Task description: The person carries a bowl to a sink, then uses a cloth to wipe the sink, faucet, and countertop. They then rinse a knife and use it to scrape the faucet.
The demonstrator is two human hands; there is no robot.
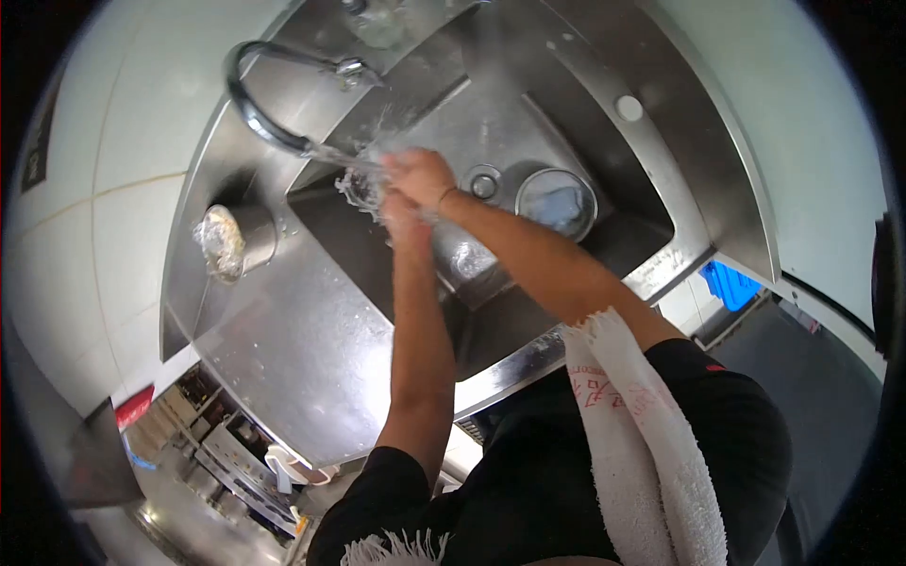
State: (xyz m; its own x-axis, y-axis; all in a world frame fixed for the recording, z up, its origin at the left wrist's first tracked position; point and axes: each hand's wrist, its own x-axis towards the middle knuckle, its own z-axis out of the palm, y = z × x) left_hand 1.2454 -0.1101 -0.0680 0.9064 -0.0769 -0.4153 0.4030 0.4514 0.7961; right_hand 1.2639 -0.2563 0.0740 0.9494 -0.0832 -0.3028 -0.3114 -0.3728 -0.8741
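Note:
Under the water stream (330, 156) from the curved faucet (260, 118), my left hand (406, 215) and my right hand (421, 175) are close together and seem to touch. Motion and splashing blur the fingers of both, so I cannot make out whether they hold anything. My right hand sits slightly above and to the right of the left. Both are over the stainless steel sink (491, 132). To their right, a round metal bowl (593, 215) stands in the basin with a pale blue cloth (559, 205) inside. Between hands and bowl is the drain (484, 182).
On the left counter (302, 330) lies a metal container (257, 234) with crumpled clear plastic at its mouth. A white round piece (629, 108) is on the right sink rim. A blue plastic basket (729, 285) is below right. A white towel (642, 424) hangs over my chest.

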